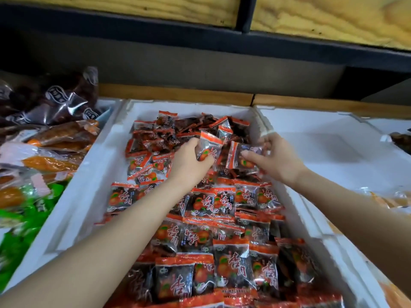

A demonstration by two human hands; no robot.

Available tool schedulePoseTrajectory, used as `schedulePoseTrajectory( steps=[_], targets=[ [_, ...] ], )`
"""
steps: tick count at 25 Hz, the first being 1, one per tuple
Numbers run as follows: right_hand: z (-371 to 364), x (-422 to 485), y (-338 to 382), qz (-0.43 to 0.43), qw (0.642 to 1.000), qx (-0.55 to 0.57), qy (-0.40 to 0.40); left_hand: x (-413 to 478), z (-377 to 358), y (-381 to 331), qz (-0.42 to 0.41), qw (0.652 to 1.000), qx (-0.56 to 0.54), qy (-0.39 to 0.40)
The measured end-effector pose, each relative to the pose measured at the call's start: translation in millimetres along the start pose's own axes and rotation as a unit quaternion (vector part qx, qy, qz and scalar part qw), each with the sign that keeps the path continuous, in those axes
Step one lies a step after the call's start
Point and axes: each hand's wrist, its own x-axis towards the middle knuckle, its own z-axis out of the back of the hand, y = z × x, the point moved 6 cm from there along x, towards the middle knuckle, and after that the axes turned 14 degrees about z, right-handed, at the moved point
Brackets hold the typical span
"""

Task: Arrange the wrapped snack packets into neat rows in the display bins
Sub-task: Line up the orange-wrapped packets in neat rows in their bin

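A white foam bin holds many small snack packets with red-orange ends and dark fruit inside. Packets in the near half lie in overlapping rows; those at the far end sit in a loose heap. My left hand grips one packet above the heap. My right hand pinches another packet just to the right of it, thumb on top. Both hands hover over the middle of the bin, close together.
A second white foam bin on the right looks mostly bare. To the left lie other snacks: dark packets, orange ones and green ones. A wooden ledge and a dark shelf run behind the bins.
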Motion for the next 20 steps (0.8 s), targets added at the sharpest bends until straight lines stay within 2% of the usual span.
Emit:
schedulePoseTrajectory(
  steps=[2,4,6,8,12,14,16,20],
  targets=[
    [5,-27,11,-0.059,0.989,0.134,0.014,-30,15,-5,0.018,0.999,-0.047,0.02],
    [5,-56,22,-0.124,0.958,0.257,0.04,-60,23,-9,0.035,0.995,-0.083,0.047],
    [4,-84,29,-0.166,0.935,0.307,0.064,-90,27,-12,0.041,0.994,-0.08,0.067],
    [5,-110,32,-0.181,0.941,0.273,0.082,-120,24,-9,0.045,0.991,-0.068,0.105],
    [3,-162,36,-0.146,0.959,0.186,0.157,-168,14,5,0.042,0.982,-0.048,0.177],
    [4,-183,38,-0.137,0.956,0.183,0.186,-186,10,8,0.028,0.979,-0.017,0.2],
    [6,-197,43,-0.129,0.956,0.163,0.209,-201,5,8,0.029,0.976,0.016,0.214],
    [8,-213,49,-0.059,0.966,0.012,0.252,-215,2,10,0.029,0.971,0.092,0.217]
  ],
)
